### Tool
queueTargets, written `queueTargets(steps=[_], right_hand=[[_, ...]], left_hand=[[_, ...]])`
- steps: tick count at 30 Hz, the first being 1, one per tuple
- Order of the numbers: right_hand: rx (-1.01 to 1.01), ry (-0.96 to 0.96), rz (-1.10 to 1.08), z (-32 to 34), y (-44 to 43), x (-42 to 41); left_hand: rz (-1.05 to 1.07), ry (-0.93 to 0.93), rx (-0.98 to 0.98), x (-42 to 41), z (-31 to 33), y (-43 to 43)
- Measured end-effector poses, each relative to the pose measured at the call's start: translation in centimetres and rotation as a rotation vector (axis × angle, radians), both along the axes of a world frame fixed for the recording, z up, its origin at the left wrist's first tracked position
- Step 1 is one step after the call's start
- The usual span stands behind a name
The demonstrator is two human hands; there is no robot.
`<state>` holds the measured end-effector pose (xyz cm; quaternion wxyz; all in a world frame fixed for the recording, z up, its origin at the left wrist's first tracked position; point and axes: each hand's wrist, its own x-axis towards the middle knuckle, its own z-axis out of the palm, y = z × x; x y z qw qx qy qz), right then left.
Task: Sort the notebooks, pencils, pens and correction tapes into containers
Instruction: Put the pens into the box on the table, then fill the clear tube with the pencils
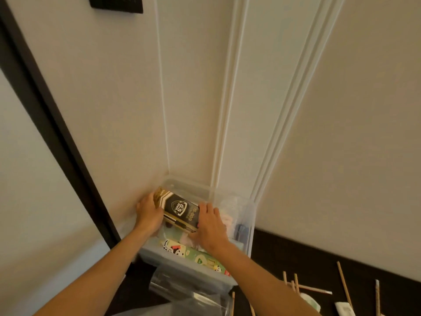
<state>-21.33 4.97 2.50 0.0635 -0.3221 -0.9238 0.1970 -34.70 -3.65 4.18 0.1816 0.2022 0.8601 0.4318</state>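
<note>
Closest to me are two bare arms, reaching up from the bottom of the view to the far end of the desk.

The left hand (149, 213) holds the left end of a black and gold cardboard pen box (180, 212) with "0.5 mm" printed on it. Its fingers bend round that end. The right hand (210, 222) is on the right end of the same box. Its fingers are almost straight and press flat on the box. So the box sits between both hands. It is tilted, over the open top of a see-through plastic container (248, 224).

The container stands on the dark brown desk (319, 258), pushed up to the white wall (227, 87). Inside it, at the near side under the hands, lies a green notebook with cartoon dogs on the cover (193, 254). There are more things deeper in the container, but they are too blurry for me to tell what they are.

Just in front of the container is a shiny clear plastic thing (189, 290). I cannot tell what it is.

To the right on the desk lie some thin wooden pencils (296, 283), spread about. Near them is a small white and green correction tape (312, 302).
</note>
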Motion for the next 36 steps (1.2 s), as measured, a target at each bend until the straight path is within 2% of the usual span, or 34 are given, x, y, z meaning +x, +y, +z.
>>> queueTargets(steps=[5,8,12,16,18,22,26,28,31,34,36], right_hand=[[0.000,-0.070,0.013,-0.4,-0.3,-0.1],[-0.035,-0.150,0.087,-0.1,-0.4,-0.1],[-0.061,-0.113,0.123,0.7,0.0,0.2],[-0.072,-0.101,0.188,1.5,0.7,1.2],[-0.146,-0.079,0.200,2.2,0.5,2.1],[-0.271,0.104,0.027,4.3,0.3,5.4],[-0.296,0.359,-0.195,5.2,-0.3,10.6],[-0.295,0.493,-0.308,5.5,-1.0,13.6],[-0.288,0.649,-0.486,4.5,-2.2,17.8],[-0.315,0.701,-0.624,0.8,-3.7,21.0],[-0.330,0.686,-0.662,-2.3,-4.7,22.3]], left_hand=[[0.010,0.256,-0.170,0.5,-0.5,-0.3],[-0.098,0.465,-0.291,1.1,-0.8,-1.1],[-0.174,0.440,-0.368,2.1,-1.1,-1.5],[-0.202,0.430,-0.376,2.3,-0.9,-1.4],[-0.182,0.395,-0.351,2.8,-0.6,-1.3],[-0.185,0.327,-0.259,5.7,0.4,-0.9],[-0.338,0.324,-0.112,11.0,2.1,-0.7],[-0.452,0.408,-0.052,14.1,2.8,-1.4],[-0.624,0.563,-0.085,18.4,0.9,-2.9],[-0.838,0.718,-0.189,21.2,-2.8,-4.9],[-0.882,0.827,-0.233,21.7,-5.4,-5.6]])
